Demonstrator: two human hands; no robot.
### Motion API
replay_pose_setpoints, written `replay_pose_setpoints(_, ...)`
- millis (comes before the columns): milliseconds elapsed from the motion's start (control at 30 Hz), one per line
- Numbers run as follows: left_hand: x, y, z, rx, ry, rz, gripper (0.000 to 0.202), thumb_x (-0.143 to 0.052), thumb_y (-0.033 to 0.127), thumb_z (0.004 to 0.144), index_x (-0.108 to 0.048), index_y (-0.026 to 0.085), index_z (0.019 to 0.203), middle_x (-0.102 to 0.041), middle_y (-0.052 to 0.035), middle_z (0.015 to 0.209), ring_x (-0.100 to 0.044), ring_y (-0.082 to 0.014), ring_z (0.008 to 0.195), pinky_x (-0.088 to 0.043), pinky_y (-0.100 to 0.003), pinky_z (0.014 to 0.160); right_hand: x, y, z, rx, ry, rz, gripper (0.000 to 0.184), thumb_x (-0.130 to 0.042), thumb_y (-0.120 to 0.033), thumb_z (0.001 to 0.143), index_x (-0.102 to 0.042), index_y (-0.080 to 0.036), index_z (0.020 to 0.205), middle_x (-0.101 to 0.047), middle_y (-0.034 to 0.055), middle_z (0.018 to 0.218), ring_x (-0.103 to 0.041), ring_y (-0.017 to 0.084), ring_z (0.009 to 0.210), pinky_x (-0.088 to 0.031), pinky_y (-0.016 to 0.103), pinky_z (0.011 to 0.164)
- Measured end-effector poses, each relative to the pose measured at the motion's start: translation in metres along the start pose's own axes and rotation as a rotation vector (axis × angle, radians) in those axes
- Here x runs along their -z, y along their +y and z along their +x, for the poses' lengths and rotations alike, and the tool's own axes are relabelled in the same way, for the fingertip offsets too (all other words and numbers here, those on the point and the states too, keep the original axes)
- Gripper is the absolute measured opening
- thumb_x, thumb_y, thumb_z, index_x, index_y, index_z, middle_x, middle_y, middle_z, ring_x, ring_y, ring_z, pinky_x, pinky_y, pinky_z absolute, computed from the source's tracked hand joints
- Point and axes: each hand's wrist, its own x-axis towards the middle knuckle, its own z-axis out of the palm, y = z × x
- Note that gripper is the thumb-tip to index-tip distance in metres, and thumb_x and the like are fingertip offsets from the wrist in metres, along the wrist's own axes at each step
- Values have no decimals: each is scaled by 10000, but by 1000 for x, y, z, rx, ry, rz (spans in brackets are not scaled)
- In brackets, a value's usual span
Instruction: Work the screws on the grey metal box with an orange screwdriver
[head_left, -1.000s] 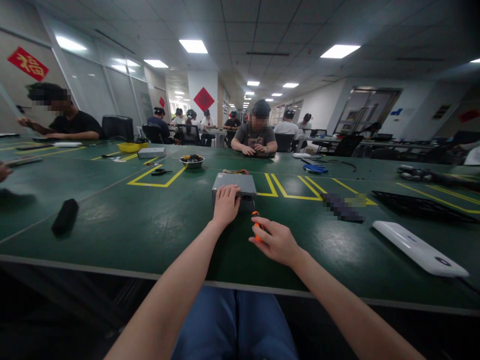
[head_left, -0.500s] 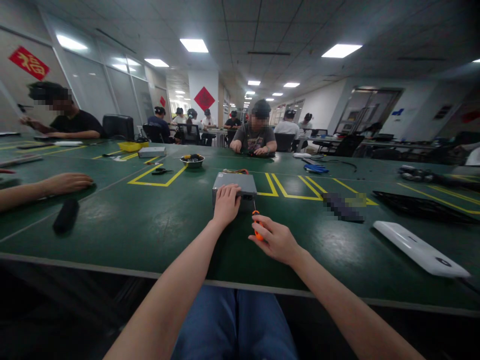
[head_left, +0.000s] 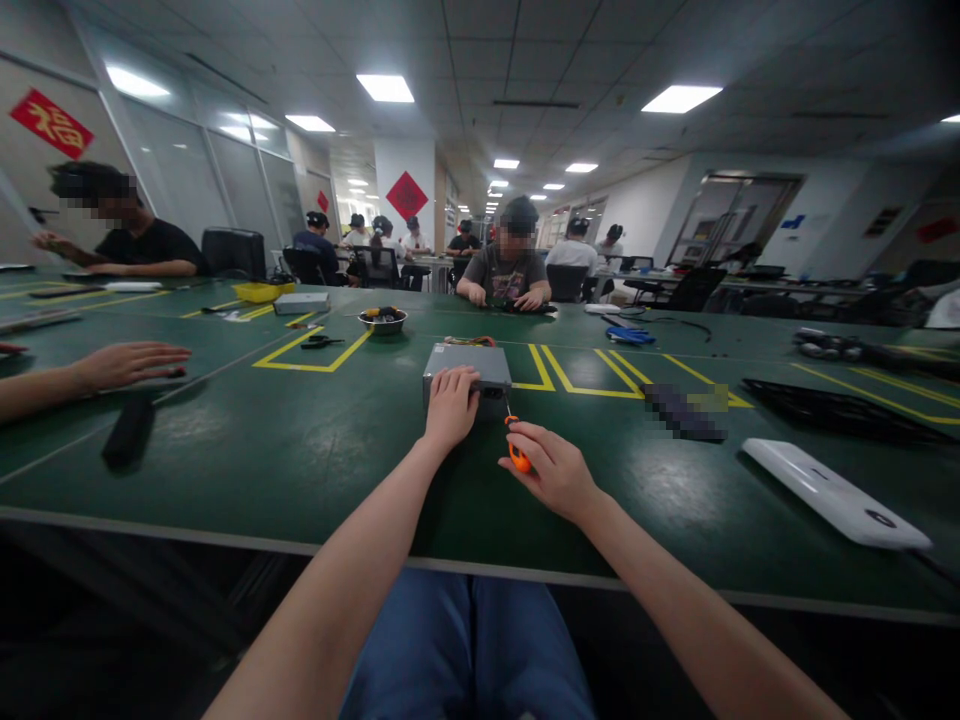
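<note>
A grey metal computer power supply [head_left: 491,362] sits on the green table in front of me, coloured wires at its far side. My left hand [head_left: 450,408] lies over its top and near face, fingers together, gripping it in place. In my right hand [head_left: 556,472] is a screwdriver [head_left: 518,456] with an orange handle, pinched between thumb and fingers. Its thin shaft points up at the lower right corner of the near face, beside the socket. Whether the tip sits in a screw is too small to tell.
A metal bowl [head_left: 383,320] of tools stands beyond, with a small black tool [head_left: 321,342] nearby. At right lie a white device [head_left: 832,492] and a black panel [head_left: 840,412]. Another person's hand [head_left: 139,363] rests at left near a black object [head_left: 129,432].
My right hand and the screwdriver have shifted slightly, with the handle tilted a little differently. The left hand still holds the power supply. At left, the other person's hand has lifted its fingers slightly.
</note>
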Motion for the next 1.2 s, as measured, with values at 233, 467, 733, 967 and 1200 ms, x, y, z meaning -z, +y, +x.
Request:
replay_pose_setpoints(233,-1,-1,0,-1,1,-1,256,-424,198,845,-481,225,1093,-541,-42,1217,-436,-183,1186,-246,-397,1071,-5,-2,2,99,-68,4,283,-466,-233,896,-453,-159,1169,-576,133,1119,-577,195,1030,-527,310,828)
replay_pose_setpoints(467,0,-1,0,0,6,-7,256,-412,200,852,-486,224,1095,-538,-42,1223,-440,-179,1183,-251,-395,1070,-10,0,2,95,-64,-29,271,-469,-234,896,-461,-161,1156,-573,133,1112,-585,194,1011,-533,306,811)
replay_pose_setpoints(733,0,0,0,12,-2,-11,259,-414,200,850,-491,226,1097,-537,-41,1225,-437,-181,1187,-249,-405,1071,-9,0,4,84,-46,-43,259,-470,-229,892,-472,-170,1144,-581,131,1101,-593,197,986,-526,309,802)
replay_pose_setpoints(967,0,0,0,12,6,-11,252,-421,199,849,-486,228,1090,-539,-35,1222,-440,-172,1183,-250,-388,1074,-7,-5,8,130,-96,-63,261,-446,-152,881,-494,-177,1136,-563,141,1125,-597,189,928,-517,305,766)
replay_pose_setpoints(1200,0,-1,1,9,1,-5,251,-434,208,847,-484,230,1092,-541,-30,1221,-440,-172,1181,-252,-386,1072,-5,-13,14,166,-290,32,302,-417,-287,890,-502,-149,1146,-480,188,1218,-568,223,997,-516,303,737)
